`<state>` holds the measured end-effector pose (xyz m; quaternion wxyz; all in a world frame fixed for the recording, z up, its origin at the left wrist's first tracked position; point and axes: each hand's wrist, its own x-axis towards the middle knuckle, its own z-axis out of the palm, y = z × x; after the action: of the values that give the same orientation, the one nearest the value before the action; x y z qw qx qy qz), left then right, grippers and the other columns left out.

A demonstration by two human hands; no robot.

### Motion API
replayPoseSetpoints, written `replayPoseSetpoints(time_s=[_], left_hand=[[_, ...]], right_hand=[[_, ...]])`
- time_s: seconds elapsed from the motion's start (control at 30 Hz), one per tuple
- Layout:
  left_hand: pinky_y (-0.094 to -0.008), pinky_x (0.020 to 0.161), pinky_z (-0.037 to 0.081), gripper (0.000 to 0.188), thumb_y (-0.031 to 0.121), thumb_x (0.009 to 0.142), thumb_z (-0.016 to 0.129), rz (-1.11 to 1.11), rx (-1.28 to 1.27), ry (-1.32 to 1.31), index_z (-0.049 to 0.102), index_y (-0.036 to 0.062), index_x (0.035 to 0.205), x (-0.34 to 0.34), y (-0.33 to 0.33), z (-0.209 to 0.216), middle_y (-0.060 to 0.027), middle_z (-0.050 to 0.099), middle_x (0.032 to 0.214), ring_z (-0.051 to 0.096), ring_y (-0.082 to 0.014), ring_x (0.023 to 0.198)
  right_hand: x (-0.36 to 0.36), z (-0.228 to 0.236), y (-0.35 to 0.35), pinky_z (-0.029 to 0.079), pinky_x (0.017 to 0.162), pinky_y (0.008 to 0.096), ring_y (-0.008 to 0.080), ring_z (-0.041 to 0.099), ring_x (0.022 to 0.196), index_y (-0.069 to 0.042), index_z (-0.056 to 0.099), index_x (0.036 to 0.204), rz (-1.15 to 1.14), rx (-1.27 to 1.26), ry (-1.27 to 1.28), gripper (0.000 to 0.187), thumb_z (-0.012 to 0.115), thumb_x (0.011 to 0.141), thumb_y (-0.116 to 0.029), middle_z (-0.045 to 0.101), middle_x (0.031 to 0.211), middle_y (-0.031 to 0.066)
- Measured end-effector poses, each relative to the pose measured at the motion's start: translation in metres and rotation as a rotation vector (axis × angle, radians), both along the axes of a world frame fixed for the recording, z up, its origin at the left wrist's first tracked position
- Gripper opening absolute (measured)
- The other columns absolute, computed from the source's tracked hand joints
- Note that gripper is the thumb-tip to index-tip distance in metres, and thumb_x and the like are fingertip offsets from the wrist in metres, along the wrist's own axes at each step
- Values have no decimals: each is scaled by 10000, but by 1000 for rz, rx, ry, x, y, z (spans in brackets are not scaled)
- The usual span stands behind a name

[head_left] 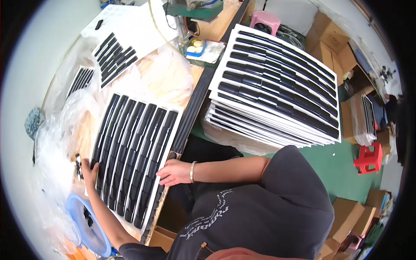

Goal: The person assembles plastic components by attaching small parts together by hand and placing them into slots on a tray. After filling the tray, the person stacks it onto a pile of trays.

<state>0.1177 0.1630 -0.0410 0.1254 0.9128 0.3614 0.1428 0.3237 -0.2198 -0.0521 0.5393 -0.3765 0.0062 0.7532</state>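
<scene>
In the head view, the white sheet (152,197) of black pieces lies on the table (196,74), long axis slanting from upper right to lower left; left hand (90,172) and right hand's (173,172) fingers pinch opposite long edges.

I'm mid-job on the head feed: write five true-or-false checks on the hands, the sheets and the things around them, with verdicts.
1. The bare left hand is at the left edge of the flat white sheet lined with glossy black pieces. True.
2. The pale, thin bracelet is on the left wrist. False: it is on the wrist of the bare right hand.
3. Dark objects lie in the round light-blue plastic basin. True.
4. The thick stack of white sheets is to the person's left of the sheet in hand. False: it is to the right.
5. A pink plastic stool shows beyond the stack. True.
</scene>
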Motion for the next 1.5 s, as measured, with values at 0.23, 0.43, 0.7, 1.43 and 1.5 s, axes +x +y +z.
replayPoseSetpoints(time_s=[0.23, 0.43, 0.7, 1.43, 1.5], left_hand=[[-326, 803, 453, 388, 97, 724, 695, -17, -162, -25, 548, -47, 1053, 11, -11, 4, -187, 611, 926, 599, -265, 864], [-331, 823, 450, 409, 88, 732, 685, 8, -144, 30, 533, -58, 1083, 9, -14, 9, -195, 609, 992, 596, -272, 909], [-348, 834, 452, 449, 173, 732, 704, 31, -46, 41, 546, -53, 1086, -26, 1, -3, -210, 619, 975, 603, -297, 926], [-303, 700, 469, 329, 123, 734, 720, -15, -65, -183, 580, -14, 999, 11, -32, 59, -139, 652, 815, 618, -196, 747], [-287, 702, 463, 313, 96, 743, 708, -90, -49, -216, 578, -27, 999, 18, -37, 71, -115, 646, 820, 598, -160, 758]], right_hand=[[14, -6, 3, 546, 690, 296, 203, 648, 808, 53, 562, 1002, 143, 145, -398, 338, 597, 849, -247, 620, 927, 140], [6, -15, 5, 546, 709, 292, 198, 650, 853, 19, 584, 1028, 112, 124, -414, 287, 594, 843, -201, 614, 974, 117], [-21, -15, 10, 476, 861, 351, 195, 579, 969, -32, 525, 1078, -48, 78, -116, 308, 644, 822, -157, 570, 1041, 86], [-15, 63, 5, 560, 703, 361, 223, 644, 888, -69, 434, 1235, -220, 237, -168, 398, 532, 917, -288, 584, 1105, 93], [-10, 70, -4, 566, 706, 368, 221, 636, 913, -62, 433, 1237, -227, 275, -189, 383, 526, 921, -256, 572, 1115, 96]])
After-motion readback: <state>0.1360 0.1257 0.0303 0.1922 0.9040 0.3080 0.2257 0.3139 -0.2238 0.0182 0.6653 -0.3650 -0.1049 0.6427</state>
